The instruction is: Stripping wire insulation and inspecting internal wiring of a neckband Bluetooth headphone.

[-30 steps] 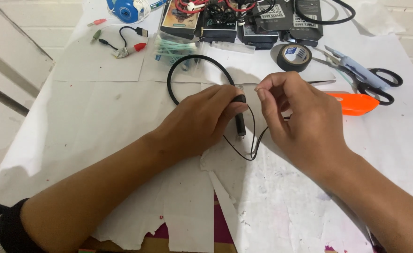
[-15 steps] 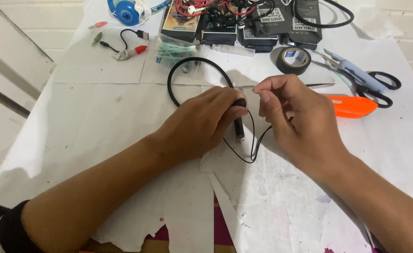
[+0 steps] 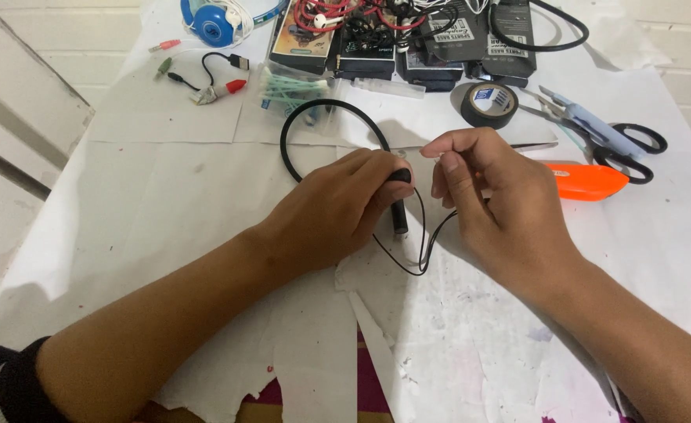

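The left hand point(image 3: 337, 207) lies curled on the paper-covered table point(image 3: 149, 196), its fingers closed around the black end piece point(image 3: 399, 205) of a neckband earphone; the short dark cylinder sticks out below the thumb, and the black neckband point(image 3: 306, 125) arcs away behind the hand toward the far side of the table. Just beside it, the right hand point(image 3: 502, 207) has thumb and forefinger pinched together on the thin black wire point(image 3: 423, 251), which droops in a loop between the two hands down to the paper. Past the right hand lie an orange cutter point(image 3: 588, 180), black-handled scissors point(image 3: 635, 145) and a roll of black tape point(image 3: 492, 104). Farther back there are flat boxes point(image 3: 408, 39), a bag of cotton swabs point(image 3: 294, 94) and blue headphones point(image 3: 216, 22).
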